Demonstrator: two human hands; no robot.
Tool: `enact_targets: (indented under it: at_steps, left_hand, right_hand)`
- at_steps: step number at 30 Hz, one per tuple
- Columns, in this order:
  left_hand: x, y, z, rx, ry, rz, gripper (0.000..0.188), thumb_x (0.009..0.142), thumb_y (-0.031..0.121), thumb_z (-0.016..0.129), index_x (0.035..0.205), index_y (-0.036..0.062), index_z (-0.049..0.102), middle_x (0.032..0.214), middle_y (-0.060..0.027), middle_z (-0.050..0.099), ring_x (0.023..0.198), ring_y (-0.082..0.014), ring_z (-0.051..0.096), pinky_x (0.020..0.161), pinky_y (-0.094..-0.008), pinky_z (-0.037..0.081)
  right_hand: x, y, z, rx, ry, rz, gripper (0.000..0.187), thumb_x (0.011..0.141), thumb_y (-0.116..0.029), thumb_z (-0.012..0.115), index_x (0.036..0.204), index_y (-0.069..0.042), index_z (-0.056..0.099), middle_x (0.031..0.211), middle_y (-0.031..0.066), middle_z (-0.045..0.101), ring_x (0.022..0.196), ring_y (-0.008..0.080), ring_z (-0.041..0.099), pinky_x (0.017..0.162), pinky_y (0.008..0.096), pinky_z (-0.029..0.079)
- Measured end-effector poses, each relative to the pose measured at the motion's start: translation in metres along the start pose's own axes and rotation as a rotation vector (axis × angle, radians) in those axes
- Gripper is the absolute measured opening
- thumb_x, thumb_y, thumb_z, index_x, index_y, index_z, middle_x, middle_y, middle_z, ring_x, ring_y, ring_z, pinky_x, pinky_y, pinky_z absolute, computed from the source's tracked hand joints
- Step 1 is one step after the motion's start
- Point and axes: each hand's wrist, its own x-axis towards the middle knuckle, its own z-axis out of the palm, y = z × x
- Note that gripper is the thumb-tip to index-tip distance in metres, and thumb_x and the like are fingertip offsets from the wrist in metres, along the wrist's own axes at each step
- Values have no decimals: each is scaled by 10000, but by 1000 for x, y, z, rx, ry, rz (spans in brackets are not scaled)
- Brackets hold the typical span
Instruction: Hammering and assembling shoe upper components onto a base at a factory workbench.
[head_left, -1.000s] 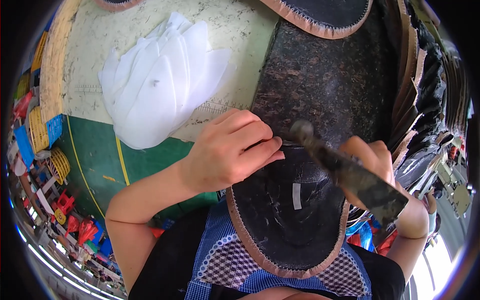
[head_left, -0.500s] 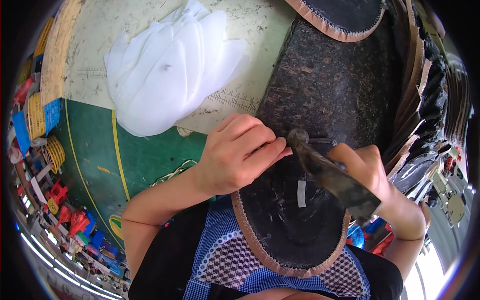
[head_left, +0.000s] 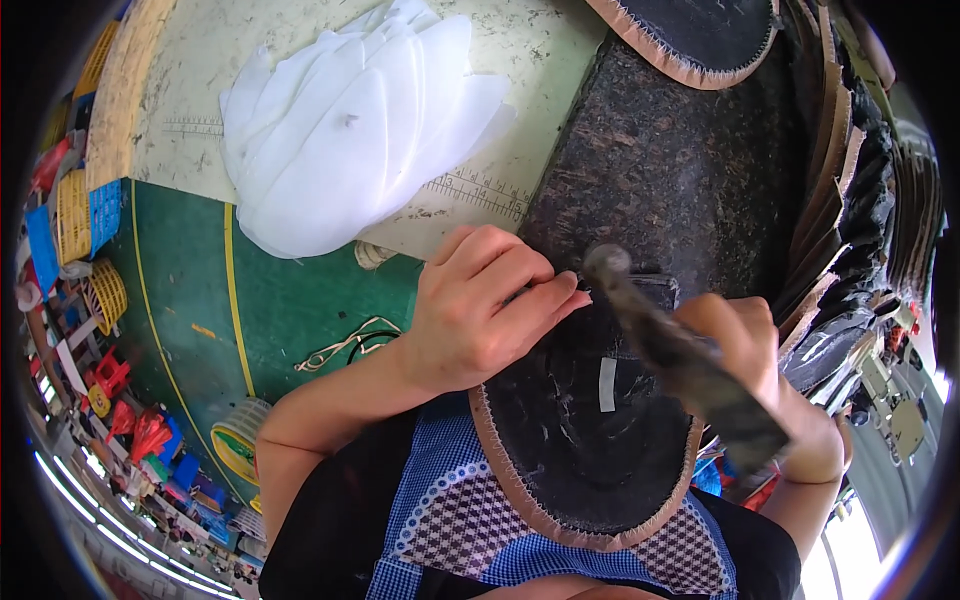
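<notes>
Well, the right hand [head_left: 738, 340] curls round a hammer [head_left: 715, 390].

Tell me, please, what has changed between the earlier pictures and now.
The white pieces have shifted right and up in the view, and a round tub has appeared at lower left. The hammer, its round end nearer the left hand half a second ago, has moved slightly up and right. Unchanged: the right hand grips the hammer; the left stays pinched over the stitched black piece.
</notes>
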Motion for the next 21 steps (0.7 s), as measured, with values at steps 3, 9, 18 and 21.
enact_targets:
  at_steps: [3,9,18,21]
  left_hand:
    - [3,-2,2,1,3,21,303,604,78,889,874,59,753,796,0,610,765,-211,569,638,-336,446]
    - [5,-1,-9,67,-4,7,323,596,75,891,887,65,752,813,3,610,775,-211,568,656,-339,446]
    - [-5,6,7,-45,46,-89,307,614,98,899,880,64,750,797,2,602,779,-211,568,667,-346,439]
    - [1,10,2,9,-9,-39,268,643,76,882,870,52,740,786,-3,601,785,-210,577,665,-350,443]
  right_hand:
    - [0,3,5,-92,22,79,221,812,-142,736,897,-24,570,590,100,525,472,304,591,446,394,465]
    - [-7,8,10,-114,-47,56,269,663,-26,744,915,7,654,736,110,562,494,273,592,445,363,457]
    - [-4,0,14,15,31,119,180,695,5,715,867,-22,672,797,97,569,530,238,567,480,330,437]
    - [10,-17,3,24,66,160,156,759,-24,730,898,-32,660,761,112,586,542,240,570,493,336,429]
